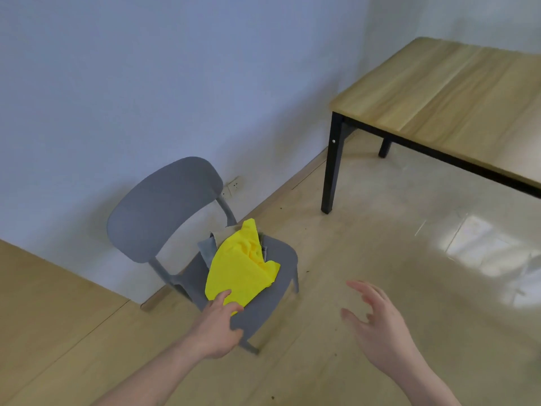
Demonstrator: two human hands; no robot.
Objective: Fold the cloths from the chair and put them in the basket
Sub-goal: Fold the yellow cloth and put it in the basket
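The yellow cloth (241,273) lies crumpled on the grey chair (272,294) seat, over some grey cloths (206,250) at its 11 o'clock. It looks light and limp, so a pinch at its near corner should lift it. The left hand (218,326) touches that corner, fingers not yet closed; the right hand (377,320) hovers at 3 o'clock, spread and holding nothing.

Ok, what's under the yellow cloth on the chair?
Under the yellow cloth, grey and pale cloths show at its far edge, on the chair seat. How many are covered can't be seen.
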